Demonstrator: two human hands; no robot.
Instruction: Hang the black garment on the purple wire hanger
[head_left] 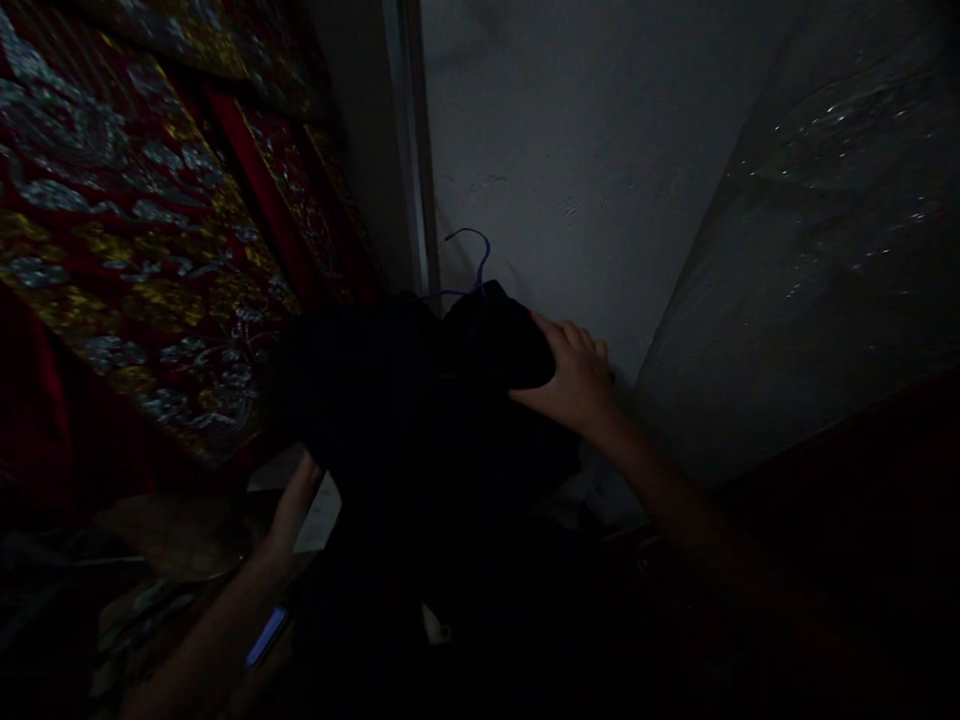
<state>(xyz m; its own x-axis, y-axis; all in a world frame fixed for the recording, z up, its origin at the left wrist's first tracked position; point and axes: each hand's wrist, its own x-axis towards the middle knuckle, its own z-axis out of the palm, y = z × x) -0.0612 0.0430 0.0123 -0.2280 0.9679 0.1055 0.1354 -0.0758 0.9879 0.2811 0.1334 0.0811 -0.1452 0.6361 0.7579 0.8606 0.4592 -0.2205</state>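
Note:
A black garment (420, 420) fills the middle of the view, so dark that its shape is hard to make out. From its top sticks the thin curved hook of a clothes hanger (486, 255). My right hand (574, 370) grips the garment at its upper right, thumb in front and fingers behind. Lower down on the other side, my left hand (296, 500) reaches up to the garment's left edge. Its fingers are hidden behind the dark cloth, so their grip does not show.
Red cloth with gold and silver embroidery (142, 220) hangs at the left. A pale wall (570, 150) with a narrow vertical strip (411, 140) stands behind. Shiny clear plastic sheeting (825, 220) covers the right. A small bluish lit object (266, 636) is at the lower left.

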